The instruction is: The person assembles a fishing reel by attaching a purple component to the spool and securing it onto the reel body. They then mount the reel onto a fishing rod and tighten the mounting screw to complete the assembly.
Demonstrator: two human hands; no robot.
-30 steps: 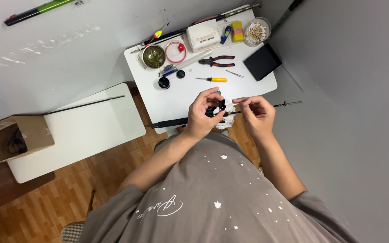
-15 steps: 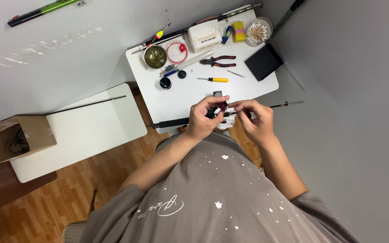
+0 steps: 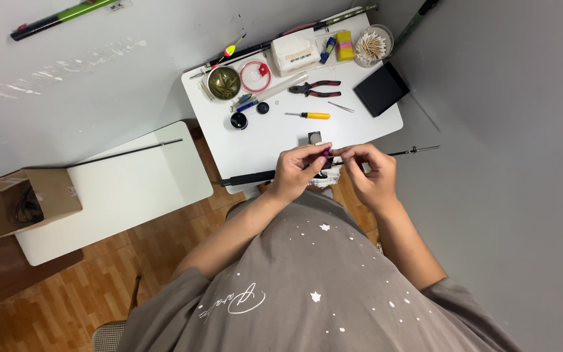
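While both hands (image 3: 298, 171) (image 3: 371, 175) pinch it, the slim black rod (image 3: 250, 177) lies level

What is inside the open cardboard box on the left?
The cardboard box on the low white table holds something dark, perhaps coiled cord; shadow and its walls hide the rest.

**Clutter on the white tables**

On the white table (image 3: 373, 130) lie red-handled pliers (image 3: 315, 88), a yellow-handled screwdriver (image 3: 310, 115), a black pad (image 3: 380, 89), a cup of cotton swabs (image 3: 371, 45), a red ring (image 3: 255, 76) and a round tin (image 3: 224, 82). An open cardboard box (image 3: 17, 202) sits on the neighbouring table (image 3: 131, 189), near a thin black rod (image 3: 125, 152).
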